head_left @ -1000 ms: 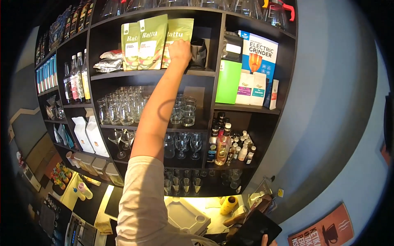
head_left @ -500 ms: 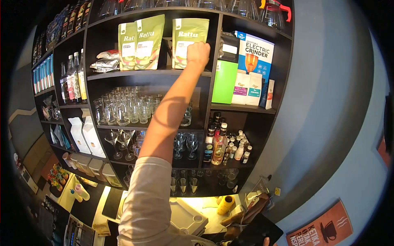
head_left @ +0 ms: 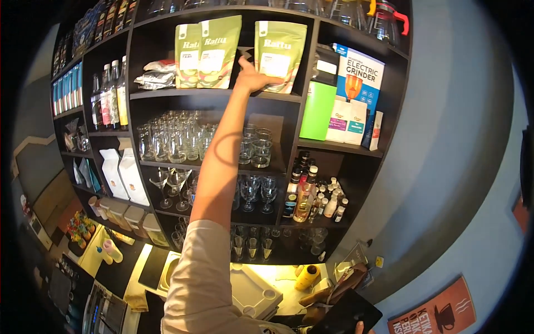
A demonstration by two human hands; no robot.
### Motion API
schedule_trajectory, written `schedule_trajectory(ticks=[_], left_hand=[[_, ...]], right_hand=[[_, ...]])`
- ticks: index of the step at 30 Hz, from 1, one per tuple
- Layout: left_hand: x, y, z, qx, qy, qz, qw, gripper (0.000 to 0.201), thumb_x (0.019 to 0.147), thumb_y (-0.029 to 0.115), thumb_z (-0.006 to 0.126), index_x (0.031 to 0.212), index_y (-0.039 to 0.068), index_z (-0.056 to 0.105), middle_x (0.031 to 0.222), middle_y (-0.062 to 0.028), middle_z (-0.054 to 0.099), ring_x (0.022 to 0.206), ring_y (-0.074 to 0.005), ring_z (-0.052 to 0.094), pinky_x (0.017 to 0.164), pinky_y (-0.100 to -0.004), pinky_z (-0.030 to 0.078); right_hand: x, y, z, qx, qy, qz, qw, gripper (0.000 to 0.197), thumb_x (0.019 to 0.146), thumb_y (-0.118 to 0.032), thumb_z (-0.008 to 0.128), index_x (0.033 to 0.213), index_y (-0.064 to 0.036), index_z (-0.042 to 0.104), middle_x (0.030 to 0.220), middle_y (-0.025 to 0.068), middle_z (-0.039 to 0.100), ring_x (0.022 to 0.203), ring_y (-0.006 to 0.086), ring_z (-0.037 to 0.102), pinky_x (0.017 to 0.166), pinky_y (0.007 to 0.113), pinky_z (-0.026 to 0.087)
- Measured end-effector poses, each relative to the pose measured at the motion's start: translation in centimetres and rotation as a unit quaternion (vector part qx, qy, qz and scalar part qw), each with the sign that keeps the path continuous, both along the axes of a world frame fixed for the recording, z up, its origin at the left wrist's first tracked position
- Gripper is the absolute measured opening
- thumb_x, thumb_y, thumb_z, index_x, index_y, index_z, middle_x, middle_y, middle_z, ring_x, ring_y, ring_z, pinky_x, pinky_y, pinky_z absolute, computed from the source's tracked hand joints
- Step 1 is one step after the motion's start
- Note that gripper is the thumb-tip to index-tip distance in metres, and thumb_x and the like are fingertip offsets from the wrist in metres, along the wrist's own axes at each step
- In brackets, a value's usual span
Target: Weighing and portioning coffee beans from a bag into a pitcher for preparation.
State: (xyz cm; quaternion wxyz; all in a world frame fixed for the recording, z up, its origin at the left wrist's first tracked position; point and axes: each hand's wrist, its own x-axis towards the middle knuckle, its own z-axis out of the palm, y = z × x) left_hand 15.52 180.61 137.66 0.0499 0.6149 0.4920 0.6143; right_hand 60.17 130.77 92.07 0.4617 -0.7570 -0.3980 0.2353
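Observation:
My left arm reaches up to a high shelf, and my left hand [head_left: 255, 81] is at the lower left of a green stand-up pouch [head_left: 282, 44]. The thumb stretches across the pouch's lower front. A finger points up beside its left edge, apart from the thumb; the other fingers are hard to make out. The pouch stands upright on the shelf. Two similar green pouches [head_left: 219, 53] stand to the left, past a small dark gap. At the lower right, the fingertips of my right hand [head_left: 360, 327] close on a flat black tablet-like thing [head_left: 340, 316].
Silver packets [head_left: 157, 75] lie left of the pouches. Beyond a divider on the right stand a bright green box [head_left: 316, 111] and a grinder box [head_left: 364, 69]. Drinking glasses [head_left: 178, 142] and bottles [head_left: 305, 195] fill lower shelves. Glass jugs [head_left: 384, 25] stand above.
My left hand has moved from the pouch's lower right front to its lower left, from a closed fist to spread thumb and finger. The whole view has shifted slightly.

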Motion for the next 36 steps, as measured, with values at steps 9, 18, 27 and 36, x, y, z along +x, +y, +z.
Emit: schedule_trajectory(ticks=[9,18,27,36], left_hand=[[1.8,1.0,-0.3,0.017,0.066,0.018,0.998,0.115,0.049,0.047,0.099,0.138,-0.002,0.046,0.128,-0.0225,0.065,0.107,-0.0324,0.07,0.092,-0.0383,0.055],[3.4,-6.0,-3.1,0.114,0.152,0.151,0.97,0.108,0.06,0.064,0.087,0.141,0.002,0.049,0.127,-0.0217,0.063,0.114,-0.0365,0.066,0.093,-0.0448,0.055],[-6.5,-4.3,-3.7,0.232,0.024,0.308,0.923,0.123,0.074,0.075,0.071,0.152,-0.009,0.027,0.156,-0.0394,0.021,0.145,-0.0508,0.024,0.119,-0.0559,0.022],[-4.3,1.1,-3.7,0.162,0.129,0.38,0.901,0.107,0.082,0.059,0.072,0.156,-0.001,0.023,0.156,-0.0347,0.022,0.142,-0.0495,0.027,0.115,-0.0575,0.026]], right_hand=[[-0.7,0.2,1.2,0.002,0.0,0.008,1.0,0.051,0.1,-0.041,0.064,0.118,0.006,0.065,0.111,0.0213,0.067,0.098,0.0269,0.059,0.085,0.039,0.048],[-1.9,0.6,2.3,0.003,0.004,0.011,1.0,0.051,0.101,-0.041,0.063,0.119,0.0069,0.064,0.112,0.0213,0.068,0.102,0.0274,0.059,0.087,0.039,0.048],[-3.4,0.3,2.9,-0.006,0.017,0.018,1.0,0.051,0.101,-0.04,0.062,0.119,0.0079,0.064,0.113,0.0213,0.068,0.105,0.0279,0.06,0.089,0.038,0.048],[-4.7,0.2,4.4,-0.006,0.023,0.023,0.999,0.051,0.102,-0.039,0.061,0.12,0.0088,0.063,0.115,0.0213,0.069,0.109,0.0284,0.06,0.092,0.037,0.048]])
